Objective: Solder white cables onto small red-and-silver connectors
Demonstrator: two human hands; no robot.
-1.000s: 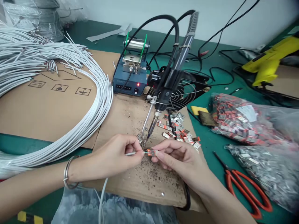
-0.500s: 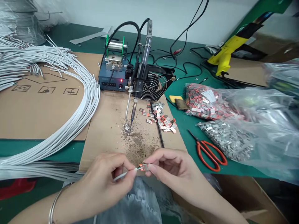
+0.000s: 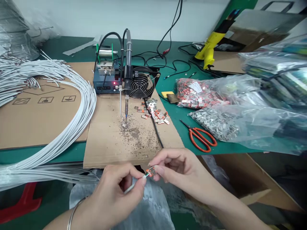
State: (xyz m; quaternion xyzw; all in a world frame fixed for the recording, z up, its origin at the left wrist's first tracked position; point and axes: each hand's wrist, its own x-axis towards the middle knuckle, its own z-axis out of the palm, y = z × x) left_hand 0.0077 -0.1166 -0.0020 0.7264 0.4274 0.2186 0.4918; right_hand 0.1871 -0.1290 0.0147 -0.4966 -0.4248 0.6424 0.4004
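Between the thumb and forefinger of my left hand (image 3: 115, 188) is the end of a white cable (image 3: 129, 188), with short coloured wires at its tip. My right hand (image 3: 178, 167) pinches a small metal USB connector (image 3: 150, 172) with orange plastic. The wire tips meet the connector's orange end; whether they are joined to it I cannot tell. Both hands are close together just in front of the cardboard sheet's near edge. Beyond them, a soldering iron (image 3: 126, 107) points down in its stand, its tip over scattered solder bits (image 3: 125, 124).
Loose connectors (image 3: 159, 115) lie beside a fan (image 3: 142, 83) and a blue solder feeder (image 3: 102, 81). Red-handled scissors (image 3: 202, 139) and bags of connectors (image 3: 192, 92) and metal shells (image 3: 213, 123) sit right. A bundle of white cables (image 3: 82, 105) curves along the left. A black cord (image 3: 157, 132) crosses the cardboard (image 3: 103, 143).
The camera view has shifted, so the bench items appear further left. Both hands keep their pinch; the connector has tilted a little and the right fingers sit slightly differently on it.
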